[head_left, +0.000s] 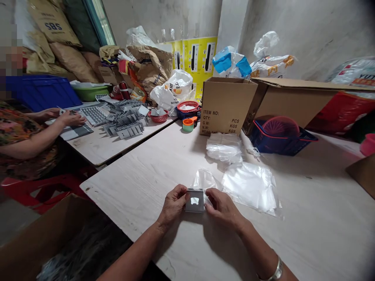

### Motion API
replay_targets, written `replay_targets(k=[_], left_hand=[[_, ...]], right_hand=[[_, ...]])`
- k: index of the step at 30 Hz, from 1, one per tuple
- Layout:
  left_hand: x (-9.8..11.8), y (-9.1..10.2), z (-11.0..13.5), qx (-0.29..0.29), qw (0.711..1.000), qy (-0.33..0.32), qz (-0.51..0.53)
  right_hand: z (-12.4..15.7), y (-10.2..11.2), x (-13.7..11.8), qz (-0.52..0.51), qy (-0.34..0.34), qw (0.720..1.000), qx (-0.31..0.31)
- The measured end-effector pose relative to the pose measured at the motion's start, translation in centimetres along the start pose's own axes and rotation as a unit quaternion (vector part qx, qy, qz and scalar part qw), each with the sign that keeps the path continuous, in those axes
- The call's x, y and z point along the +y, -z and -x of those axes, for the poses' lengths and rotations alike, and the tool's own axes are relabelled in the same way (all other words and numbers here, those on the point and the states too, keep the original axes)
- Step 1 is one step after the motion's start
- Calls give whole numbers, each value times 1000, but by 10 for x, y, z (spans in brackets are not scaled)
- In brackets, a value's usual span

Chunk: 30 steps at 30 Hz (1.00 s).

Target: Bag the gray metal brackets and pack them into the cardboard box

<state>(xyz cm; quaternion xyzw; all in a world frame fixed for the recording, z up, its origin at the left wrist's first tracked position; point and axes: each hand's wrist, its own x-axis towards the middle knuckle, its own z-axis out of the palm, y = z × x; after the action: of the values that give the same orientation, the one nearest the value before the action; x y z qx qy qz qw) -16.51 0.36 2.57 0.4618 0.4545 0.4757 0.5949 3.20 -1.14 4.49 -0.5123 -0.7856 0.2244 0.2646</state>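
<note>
Between my two hands is a small grey card (194, 208) with a white cut-out-like shape in its middle, held just above the table. My left hand (173, 203) pinches its left edge. Closed on its right edge is my right hand (223, 206), with a silver bracelet on that wrist. Just behind the card, a clear plastic bag (205, 178) touches or nearly touches the right hand; whether the fingers also grip it I cannot tell. A pile of clear bags (249, 186) lies to the right, and another stack of bags (224, 148) sits farther back.
An open cardboard box (227, 105) stands at the back, beside a blue basket (281, 140). An orange and green tape roll (188, 124) lies left of it. On the adjoining table, a co-worker's hands (68, 117) work near heaped grey cards (125, 121). A red stool (43, 187) stands left.
</note>
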Motion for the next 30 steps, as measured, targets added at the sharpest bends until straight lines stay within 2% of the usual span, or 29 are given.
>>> replay_targets(k=[4,8,11,15,17,19,21,24,30], left_hand=[[-2,-1,-2,-11,1000,-5,-7],[0,-5,-3,-14,999,-15,-38],[5,-12,-3,-28,997,-25,-61],[15,-21,1,-84,991,-9,-101],[19,-22,2,-74,990,-29,-120],[21,-18,3,-39,986,-81,-139],[21,-13,4,-26,981,-108,-160],[14,-7,4,-57,979,-68,-183],[1,-16,2,-31,977,-68,-198]], right_hand=[[1,6,-5,-71,-13,997,-19],[3,8,-6,-192,-36,979,-58],[3,5,-3,-277,-71,956,-69],[0,-1,6,-371,-120,917,-85],[-1,-1,11,-412,-132,898,-74],[-3,1,15,-453,-136,879,-59],[-3,4,17,-484,-135,864,-45],[-4,6,18,-505,-134,852,-33],[-5,5,19,-515,-117,848,-40]])
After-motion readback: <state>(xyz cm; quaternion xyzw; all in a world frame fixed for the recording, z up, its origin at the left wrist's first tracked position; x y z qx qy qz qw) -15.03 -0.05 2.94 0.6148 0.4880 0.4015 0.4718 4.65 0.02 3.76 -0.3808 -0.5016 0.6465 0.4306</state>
